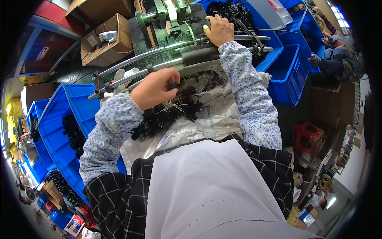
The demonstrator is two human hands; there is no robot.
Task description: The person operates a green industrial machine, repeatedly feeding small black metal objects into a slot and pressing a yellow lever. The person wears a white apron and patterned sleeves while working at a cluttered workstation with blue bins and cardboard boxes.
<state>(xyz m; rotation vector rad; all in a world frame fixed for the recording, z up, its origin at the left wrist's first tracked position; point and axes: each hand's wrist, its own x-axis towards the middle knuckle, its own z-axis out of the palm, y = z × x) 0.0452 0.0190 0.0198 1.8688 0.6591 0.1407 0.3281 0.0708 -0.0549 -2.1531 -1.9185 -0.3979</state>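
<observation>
My right hand (220, 31) is at the green-lit machine (171, 20), its thumb and fingers at the end of a thin wire brush (195, 20) that reaches left toward the machine. My left hand (156, 88) is lower and to the left, fingers curled round something small and dark, apparently the end of a black-bristled brush (174, 85); the grip is partly hidden. Below it, a loose pile of black wire brushes (169, 113) with pale wire stems lies on a white sheet (211, 119) across my lap.
Two curved metal rails (159, 65) run between me and the machine. A blue bin (229, 8) of black brushes stands beyond my right hand, with another blue bin (284, 75) nearer. Tall blue bins (59, 115) flank my left side. A cardboard box (107, 42) sits far left; a person (338, 59) is at the right.
</observation>
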